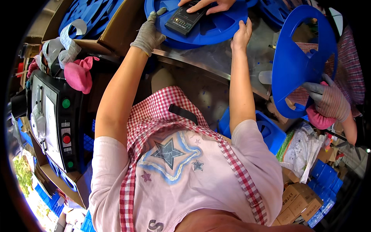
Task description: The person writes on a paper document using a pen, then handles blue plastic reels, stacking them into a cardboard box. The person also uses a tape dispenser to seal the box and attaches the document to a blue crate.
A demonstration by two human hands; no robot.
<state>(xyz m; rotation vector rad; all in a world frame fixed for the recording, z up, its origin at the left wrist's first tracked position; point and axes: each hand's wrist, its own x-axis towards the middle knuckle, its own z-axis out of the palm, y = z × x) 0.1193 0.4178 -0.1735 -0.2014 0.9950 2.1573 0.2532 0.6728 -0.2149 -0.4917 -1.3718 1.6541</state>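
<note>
A blue plastic reel disc (216,33) with cut-out openings lies at the top of the view, between my hands. My left hand (150,34), in a grey knit glove, grips its left rim with the thumb on top. My bare right hand (242,35) holds the right rim, fingertips against the edge. On the disc rests a black handheld meter (185,21) with a small lit indicator. Another person's bare hand (210,5) reaches in from the far side and presses on the meter. More blue plastic shows beneath the disc.
A metal table (261,54) supports the disc. At right, a co-worker's gloved hand (332,98) holds another blue reel disc (284,73). On the left stand a black machine with buttons (73,116), a pink cloth (80,73) and a cardboard box (112,34) of blue discs.
</note>
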